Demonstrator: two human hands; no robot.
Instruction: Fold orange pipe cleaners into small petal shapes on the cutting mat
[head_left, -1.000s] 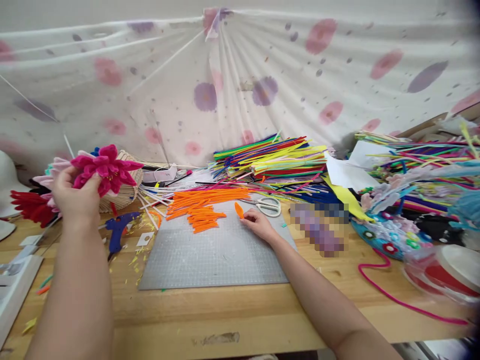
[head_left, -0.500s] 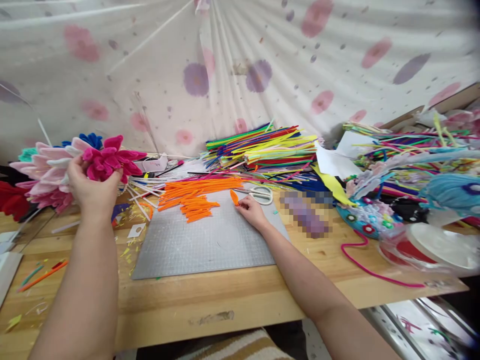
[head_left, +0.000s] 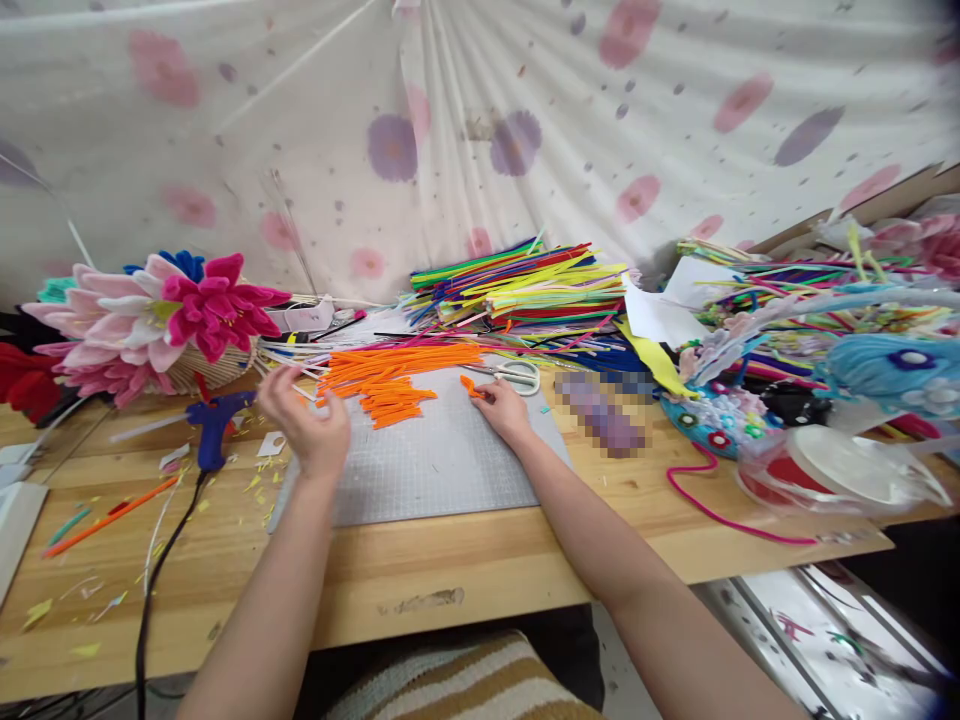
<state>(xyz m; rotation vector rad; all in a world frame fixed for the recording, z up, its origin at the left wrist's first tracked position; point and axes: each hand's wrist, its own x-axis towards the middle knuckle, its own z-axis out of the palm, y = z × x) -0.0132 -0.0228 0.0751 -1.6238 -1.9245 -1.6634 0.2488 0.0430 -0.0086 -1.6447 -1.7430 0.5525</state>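
Pinches a small, narrow, bright-orange, fuzzy-looking piece (head_left: 469,386), partly hidden, in the right hand (head_left: 504,408) over a grey gridded cutting mat (head_left: 442,475); holds the left hand (head_left: 313,425) empty, loosely curled.

Purple item (head_left: 606,420) pixelated, orange piece (head_left: 469,384) partly hidden

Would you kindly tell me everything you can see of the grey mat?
The grey mat looks like a thin, four-sided plastic sheet with a fine pale grid. It lies flat on the wooden table. Orange fuzzy strips lie over its far left part, scissors at its far right. The left hand hides some of its left side; whether the right hand touches it is unclear.
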